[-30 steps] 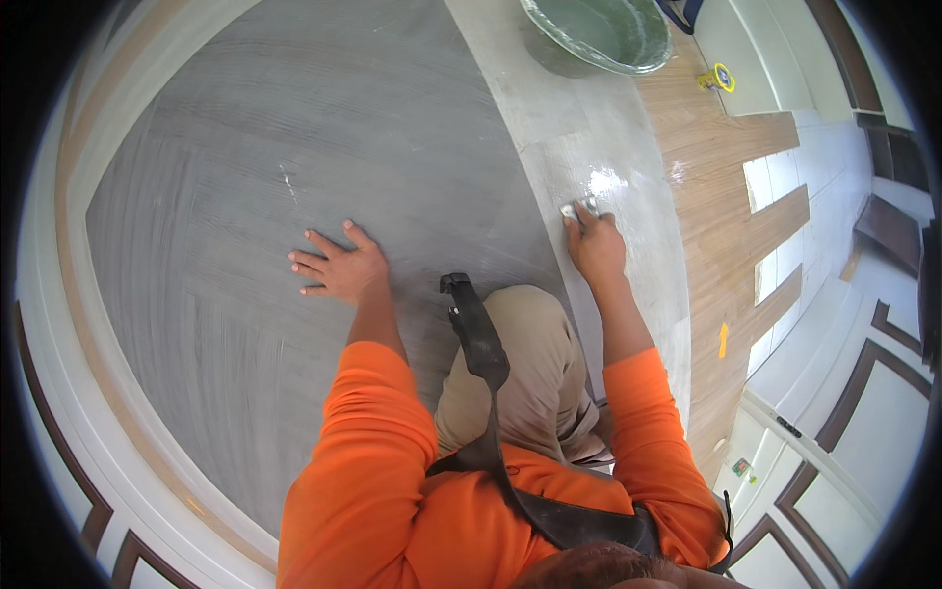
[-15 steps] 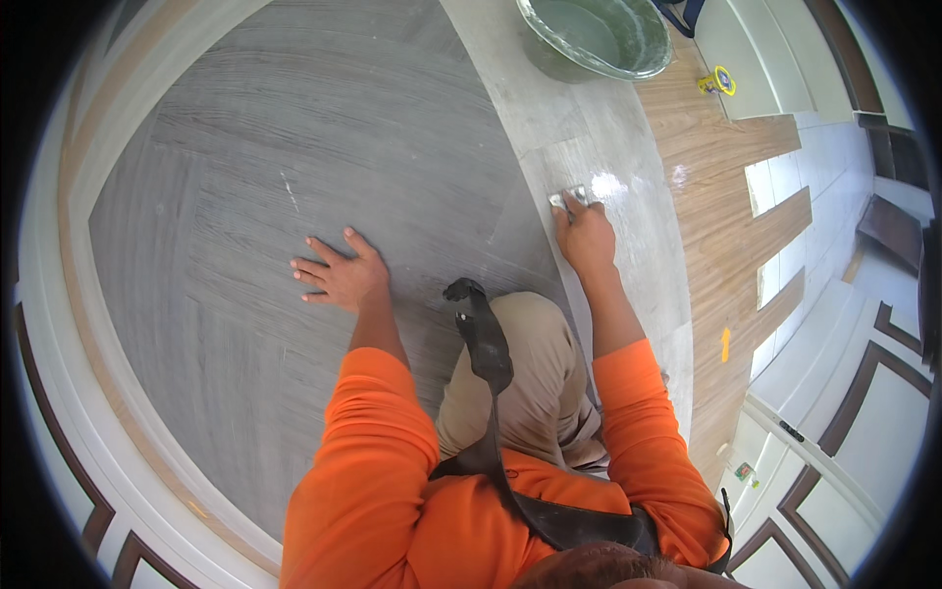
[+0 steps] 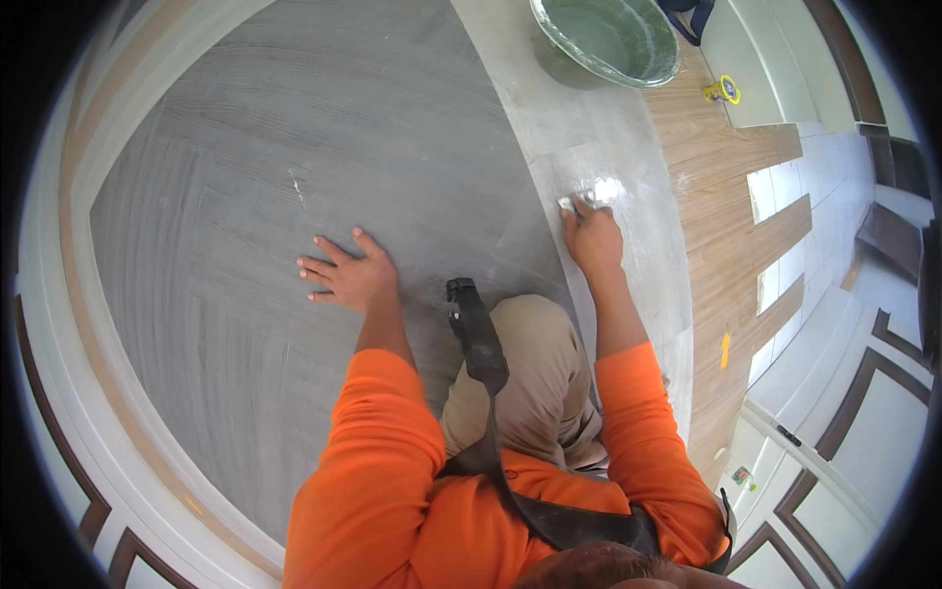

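My left hand lies with fingers spread, palm down on the grey wood-grain floor. To the right, my right hand is closed on a small flat whitish-silver piece, pressed against the pale strip of flooring. The fingers cover most of that piece, so its exact kind cannot be told. Wet, shiny patches lie on the strip around my right fingers. A short white streak marks the grey floor beyond my left hand.
A green basin with cloudy liquid stands at the far right of the pale strip. Past it are a yellow tin and brown wood-look planks ending in a staggered edge over white tile. A black strap hangs before my knee.
My right hand has shifted slightly right and nearer, with the flat piece now more hidden under the fingers. The view has moved a little; my left hand still rests flat on the floor.
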